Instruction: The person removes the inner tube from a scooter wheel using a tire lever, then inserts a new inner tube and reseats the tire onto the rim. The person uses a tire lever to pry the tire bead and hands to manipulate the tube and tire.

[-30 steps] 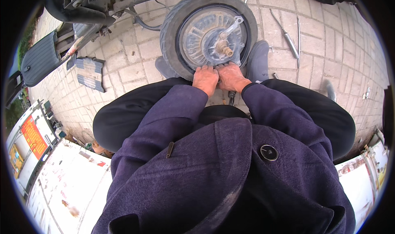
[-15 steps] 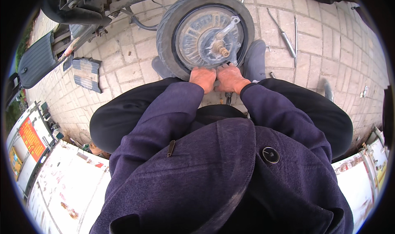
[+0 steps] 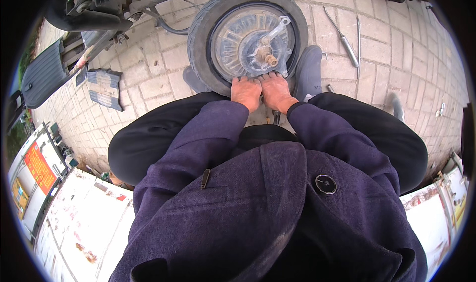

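- The left hand (image 3: 246,92) lies palm down, knuckles up, its fingers bent.
- The right hand (image 3: 276,89) lies just beside it, back upward, fingers pointing forward.
- Both thumbs are hard to make out.
- Sleeved forearms (image 3: 210,121) converge ahead, between widely spread knees (image 3: 130,142).

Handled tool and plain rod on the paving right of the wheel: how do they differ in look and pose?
The handled tool is thick at its lower end and thin above; the rod is slim throughout. The handled tool slants; the rod runs almost straight up the picture. Both look grey and lie on the paving right of the wheel.
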{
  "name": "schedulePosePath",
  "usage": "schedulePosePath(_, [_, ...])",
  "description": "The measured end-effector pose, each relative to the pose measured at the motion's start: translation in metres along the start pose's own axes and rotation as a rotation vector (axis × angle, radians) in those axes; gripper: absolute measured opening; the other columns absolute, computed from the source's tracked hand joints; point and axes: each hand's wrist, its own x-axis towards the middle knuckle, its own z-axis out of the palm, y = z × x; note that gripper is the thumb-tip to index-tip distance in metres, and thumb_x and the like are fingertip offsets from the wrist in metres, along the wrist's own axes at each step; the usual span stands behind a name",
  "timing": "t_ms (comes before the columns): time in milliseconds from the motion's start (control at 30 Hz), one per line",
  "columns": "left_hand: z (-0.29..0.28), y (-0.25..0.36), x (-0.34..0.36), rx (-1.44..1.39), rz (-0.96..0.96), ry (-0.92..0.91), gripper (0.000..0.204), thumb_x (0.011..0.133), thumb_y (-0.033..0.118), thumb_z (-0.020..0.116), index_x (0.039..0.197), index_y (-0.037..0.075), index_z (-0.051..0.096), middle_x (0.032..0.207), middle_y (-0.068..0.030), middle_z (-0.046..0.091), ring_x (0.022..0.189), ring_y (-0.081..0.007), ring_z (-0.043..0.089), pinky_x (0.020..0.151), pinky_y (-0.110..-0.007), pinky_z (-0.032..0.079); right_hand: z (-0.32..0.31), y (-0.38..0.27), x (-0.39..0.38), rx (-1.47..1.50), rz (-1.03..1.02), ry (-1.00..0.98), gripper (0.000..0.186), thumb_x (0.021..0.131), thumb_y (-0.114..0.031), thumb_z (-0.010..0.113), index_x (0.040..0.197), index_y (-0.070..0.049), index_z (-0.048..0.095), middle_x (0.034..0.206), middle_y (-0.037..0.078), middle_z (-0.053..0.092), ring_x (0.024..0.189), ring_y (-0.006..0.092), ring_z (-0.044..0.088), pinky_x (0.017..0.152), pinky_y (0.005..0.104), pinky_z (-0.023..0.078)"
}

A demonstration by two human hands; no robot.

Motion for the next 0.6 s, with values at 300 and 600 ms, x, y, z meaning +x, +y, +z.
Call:
schedulePosePath(300, [0.011, 0.008, -0.014, 0.136, 0.080, 0.224, 0.016, 0.088, 0.014, 0.063, 0.100, 0.008, 0.072, 0.100, -0.0126, 0.075, 0.099, -0.0272, 0.071, 0.087, -0.041, 0.049, -0.013, 0.000, -0.016, 0.010, -0.052, -0.081, 0.043, 0.079, -0.027, 0.077, 0.118, -0.011, 0.071, 0.121, 0.009, 0.067, 0.121, 0.0263, 0.061, 0.105, 0.0391, 0.045])
schedulePosePath(600, [-0.006, 0.005, -0.011, 0.023, 0.055, -0.043, 0.024, 0.086, 0.012, 0.066, 0.108, 0.003, 0.067, 0.105, -0.0174, 0.075, 0.104, -0.0335, 0.072, 0.093, -0.046, 0.049, -0.033, 0.008, -0.008, 0.043, -0.077, -0.256, 0.055, 0.080, -0.040, 0.076, 0.121, -0.005, 0.069, 0.119, 0.017, 0.074, 0.118, 0.0311, 0.067, 0.102, 0.0414, 0.049])
